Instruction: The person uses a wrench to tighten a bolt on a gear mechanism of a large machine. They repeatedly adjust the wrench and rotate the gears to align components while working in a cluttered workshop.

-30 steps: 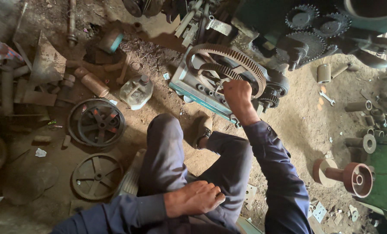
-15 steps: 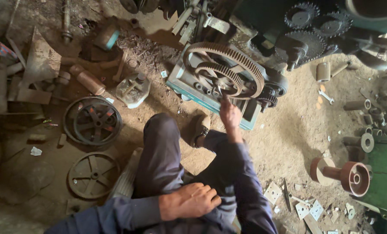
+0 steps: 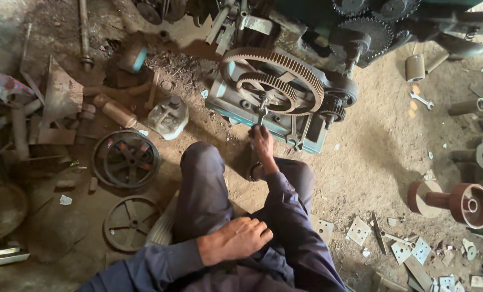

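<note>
My right hand (image 3: pixel 263 145) is stretched forward and closed around a slim metal tool (image 3: pixel 262 111). The tool's tip reaches up to the hub of the small inner gear (image 3: pixel 268 89). That gear sits inside a large toothed gear ring (image 3: pixel 306 73) on a teal machine housing (image 3: pixel 236 108) lying on the dirt floor. My left hand (image 3: pixel 236 238) rests flat on my left thigh with the fingers loosely bent, and it holds nothing. My knees in dark trousers point toward the machine.
Two spoked pulley wheels (image 3: pixel 126 158) (image 3: pixel 129 223) lie on the ground to the left, beside rusty scrap and pipes (image 3: pixel 63 103). A red flanged spool (image 3: pixel 463 203) and several small metal plates (image 3: pixel 409 249) lie on the right. A spanner (image 3: pixel 421 99) lies on the sand at the upper right.
My right hand has come down from the right rim of the large gear to below its hub, with the tool now at the centre. The left hand stayed on the thigh.
</note>
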